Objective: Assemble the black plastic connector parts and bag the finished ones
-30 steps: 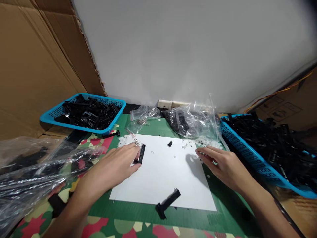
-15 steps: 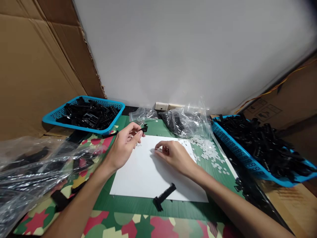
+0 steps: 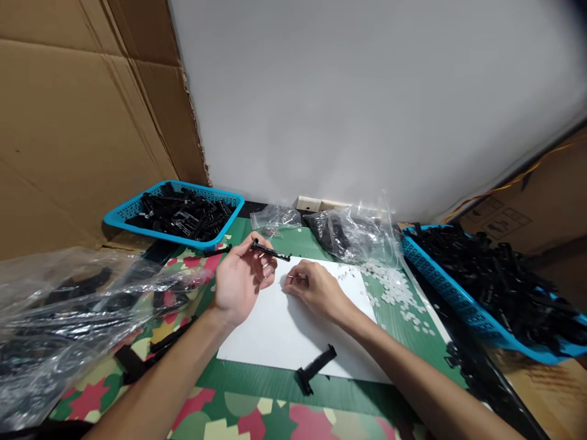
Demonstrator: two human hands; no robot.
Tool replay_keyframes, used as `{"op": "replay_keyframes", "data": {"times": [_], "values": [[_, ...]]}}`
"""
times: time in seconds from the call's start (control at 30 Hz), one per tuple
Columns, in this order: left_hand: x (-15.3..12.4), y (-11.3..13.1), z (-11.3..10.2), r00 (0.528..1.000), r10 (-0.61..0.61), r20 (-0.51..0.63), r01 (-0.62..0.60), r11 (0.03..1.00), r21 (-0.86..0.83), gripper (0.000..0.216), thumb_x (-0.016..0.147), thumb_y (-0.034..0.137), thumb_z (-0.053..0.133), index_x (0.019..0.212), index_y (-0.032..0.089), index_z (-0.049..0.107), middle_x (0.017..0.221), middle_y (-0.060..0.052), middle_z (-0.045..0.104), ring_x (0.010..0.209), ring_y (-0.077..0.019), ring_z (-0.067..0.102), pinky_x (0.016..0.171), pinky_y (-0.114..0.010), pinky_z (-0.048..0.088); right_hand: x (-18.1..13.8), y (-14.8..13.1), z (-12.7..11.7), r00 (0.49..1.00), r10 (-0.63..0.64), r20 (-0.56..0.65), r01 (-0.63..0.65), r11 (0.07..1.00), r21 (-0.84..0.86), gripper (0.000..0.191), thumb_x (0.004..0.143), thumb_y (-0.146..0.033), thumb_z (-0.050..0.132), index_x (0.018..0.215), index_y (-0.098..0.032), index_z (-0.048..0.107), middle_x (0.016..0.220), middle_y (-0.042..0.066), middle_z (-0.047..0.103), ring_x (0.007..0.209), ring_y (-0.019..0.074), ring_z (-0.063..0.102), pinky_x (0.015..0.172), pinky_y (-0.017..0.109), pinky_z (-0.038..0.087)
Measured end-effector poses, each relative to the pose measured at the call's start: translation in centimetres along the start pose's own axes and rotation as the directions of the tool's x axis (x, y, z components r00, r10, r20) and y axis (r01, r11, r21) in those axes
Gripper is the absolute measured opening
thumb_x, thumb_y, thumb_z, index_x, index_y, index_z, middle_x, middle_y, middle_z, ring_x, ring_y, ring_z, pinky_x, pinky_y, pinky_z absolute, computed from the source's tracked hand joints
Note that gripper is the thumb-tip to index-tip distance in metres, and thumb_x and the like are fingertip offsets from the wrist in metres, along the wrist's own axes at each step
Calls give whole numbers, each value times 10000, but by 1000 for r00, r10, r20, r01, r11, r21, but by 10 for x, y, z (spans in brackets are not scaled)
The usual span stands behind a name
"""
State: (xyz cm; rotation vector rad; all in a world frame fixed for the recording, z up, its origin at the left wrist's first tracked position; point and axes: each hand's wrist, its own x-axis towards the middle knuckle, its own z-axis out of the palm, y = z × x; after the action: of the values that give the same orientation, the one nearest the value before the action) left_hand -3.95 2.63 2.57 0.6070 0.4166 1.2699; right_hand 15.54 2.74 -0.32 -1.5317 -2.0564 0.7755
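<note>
My left hand [image 3: 241,278] is turned palm up over the white sheet [image 3: 257,342], its fingers closed on a slim black plastic part [image 3: 273,251] that points to the right. Just right of it, my right hand [image 3: 316,290] pinches a thin, light pin-like piece [image 3: 293,277], too small to make out fully. A second black plastic part [image 3: 316,368] lies across the sheet's front edge, touched by neither hand. Some tiny thin pieces [image 3: 346,274] are on the sheet's far right corner, beyond my right hand.
Blue baskets heaped with black parts stand at left [image 3: 174,238] and right [image 3: 463,305]. Small white discs [image 3: 397,290] are scattered right of the sheet. Clear plastic bags [image 3: 353,235] lie near the wall, and a large plastic bag [image 3: 77,324] covers the left side.
My left hand has rolled palm up, so the black part now shows lengthwise and reaches toward my right hand. My right hand stays pinched over the sheet. The view has shifted slightly.
</note>
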Motion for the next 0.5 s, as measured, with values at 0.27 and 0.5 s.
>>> {"op": "replay_keyframes", "data": {"times": [0.27, 0.5], "values": [[-1, -15, 0, 979, -203, 14, 203, 979, -15, 166, 995, 327, 508, 881, 207, 517, 829, 3, 519, 577, -118, 517, 382, -185, 386, -27, 10, -45, 994, -109, 31, 83, 889, 451, 202, 985, -360, 703, 906, -176, 735, 897, 49, 735, 823, 164, 672, 663, 249, 496], [-5, -37, 5, 910, -414, -31, 414, 901, 131, 268, 1006, 399, 515, 885, 169, 584, 867, -33, 572, 574, -120, 551, 378, -198, 398, -47, 27, -62, 994, -106, 10, 85, 850, 520, 193, 994, -356, 723, 960, -189, 814, 936, 75, 794, 793, 152, 687, 613, 244, 472]]}}
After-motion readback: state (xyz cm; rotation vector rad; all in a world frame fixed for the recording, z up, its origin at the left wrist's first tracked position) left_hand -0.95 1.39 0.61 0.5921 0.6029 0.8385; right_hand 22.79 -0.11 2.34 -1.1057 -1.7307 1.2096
